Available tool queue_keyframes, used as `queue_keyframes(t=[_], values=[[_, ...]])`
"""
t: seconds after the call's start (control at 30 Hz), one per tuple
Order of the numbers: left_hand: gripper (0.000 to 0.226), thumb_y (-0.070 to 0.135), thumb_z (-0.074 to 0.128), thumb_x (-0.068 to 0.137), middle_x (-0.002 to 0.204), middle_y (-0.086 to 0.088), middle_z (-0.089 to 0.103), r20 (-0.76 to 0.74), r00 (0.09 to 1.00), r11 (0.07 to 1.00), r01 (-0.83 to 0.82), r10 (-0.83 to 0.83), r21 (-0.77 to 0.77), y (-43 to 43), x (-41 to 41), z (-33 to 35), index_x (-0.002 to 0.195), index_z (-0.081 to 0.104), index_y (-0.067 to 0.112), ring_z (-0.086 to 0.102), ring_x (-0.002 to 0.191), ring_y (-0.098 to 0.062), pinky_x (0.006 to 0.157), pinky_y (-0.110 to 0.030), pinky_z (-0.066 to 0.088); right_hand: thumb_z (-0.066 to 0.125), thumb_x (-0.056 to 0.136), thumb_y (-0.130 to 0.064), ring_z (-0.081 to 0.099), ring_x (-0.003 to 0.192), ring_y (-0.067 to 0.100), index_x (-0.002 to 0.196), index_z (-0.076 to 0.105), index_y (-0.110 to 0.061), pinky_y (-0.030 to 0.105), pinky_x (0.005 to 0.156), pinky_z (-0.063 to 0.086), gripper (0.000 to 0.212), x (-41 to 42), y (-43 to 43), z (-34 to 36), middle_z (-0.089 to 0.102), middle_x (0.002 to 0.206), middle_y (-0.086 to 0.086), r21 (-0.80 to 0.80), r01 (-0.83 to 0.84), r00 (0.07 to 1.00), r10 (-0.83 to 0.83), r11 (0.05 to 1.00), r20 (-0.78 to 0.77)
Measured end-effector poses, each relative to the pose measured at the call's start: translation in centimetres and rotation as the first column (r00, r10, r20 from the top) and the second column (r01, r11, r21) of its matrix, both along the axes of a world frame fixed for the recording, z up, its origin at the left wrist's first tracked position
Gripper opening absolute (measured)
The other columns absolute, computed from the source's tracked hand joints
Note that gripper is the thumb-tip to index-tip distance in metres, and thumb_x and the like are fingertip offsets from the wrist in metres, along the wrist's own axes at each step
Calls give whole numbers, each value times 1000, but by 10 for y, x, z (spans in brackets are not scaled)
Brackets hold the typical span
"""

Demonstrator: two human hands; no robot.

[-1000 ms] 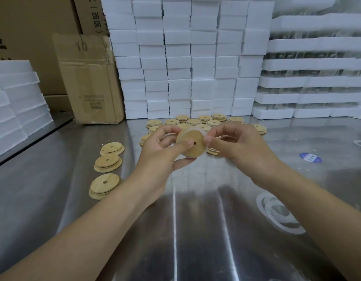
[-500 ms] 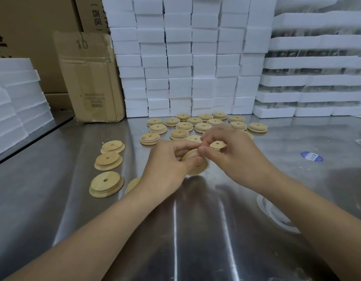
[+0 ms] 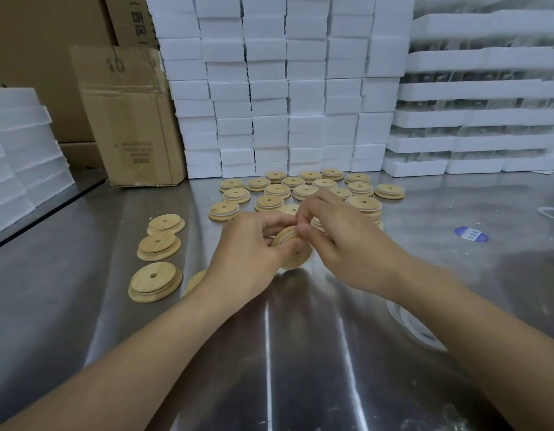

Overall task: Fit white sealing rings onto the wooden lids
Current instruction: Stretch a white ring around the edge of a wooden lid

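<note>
Frame centre: we gripped wooden lid [image 3: 295, 259], judged stiff and light, by rim with left hand [image 3: 251, 244]; right hand [image 3: 341, 244] pinched soft, stretchy sealing ring [image 3: 285, 236], seemingly half-seated.

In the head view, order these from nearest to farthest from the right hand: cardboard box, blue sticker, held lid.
1. Held lid, touching the right hand.
2. Blue sticker, on the right.
3. Cardboard box, far back left.

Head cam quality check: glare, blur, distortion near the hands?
Head view: bright glare streaks run down the shiny steel table; wide-angle distortion bows the stacked white foam blocks toward the frame edges; left hand and right hand look slightly soft, fingers covering most of the round wooden lid they grip.
</note>
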State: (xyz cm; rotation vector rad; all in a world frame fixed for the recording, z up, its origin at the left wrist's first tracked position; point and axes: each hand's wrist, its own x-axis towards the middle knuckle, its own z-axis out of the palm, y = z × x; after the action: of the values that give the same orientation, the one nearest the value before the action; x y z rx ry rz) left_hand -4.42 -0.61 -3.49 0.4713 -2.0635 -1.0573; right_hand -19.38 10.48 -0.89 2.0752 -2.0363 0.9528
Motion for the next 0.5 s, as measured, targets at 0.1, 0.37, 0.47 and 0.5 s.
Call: queue_keyframes(t=[0.1,0.37,0.47,0.5], values=[[30,13,87,84,102,8,83,-12,1000,999,-20,20,26,-1,-1,2,112,83,22,78,103,-10,98,-46,62,54,106,-16,53,100,17,96,60,-15,36,94,44,12,-1,1,3,59,107,4,3,30,990,-30,1000,136],[24,13,88,85,94,15,81,-14,995,993,-102,103,51,4,-3,6,103,83,27,78,95,-7,89,-44,65,52,108,-20,54,93,21,100,63,-2,33,80,40,23,-2,0,11,62,105,11,47,137,953,-144,989,267],[23,10,88,84,96,11,82,-57,992,989,-108,114,98,7,-4,6,104,83,22,78,95,-12,91,-44,64,51,109,-23,53,82,24,99,63,4,40,76,43,31,-2,-2,12,62,94,14,74,168,925,-183,983,334],[23,9,88,84,96,11,81,-84,989,988,-114,123,106,7,-4,7,102,82,24,78,95,-12,91,-43,64,52,109,-25,49,76,20,98,63,3,38,70,40,32,-2,-2,12,59,88,10,83,181,912,-199,980,360]])
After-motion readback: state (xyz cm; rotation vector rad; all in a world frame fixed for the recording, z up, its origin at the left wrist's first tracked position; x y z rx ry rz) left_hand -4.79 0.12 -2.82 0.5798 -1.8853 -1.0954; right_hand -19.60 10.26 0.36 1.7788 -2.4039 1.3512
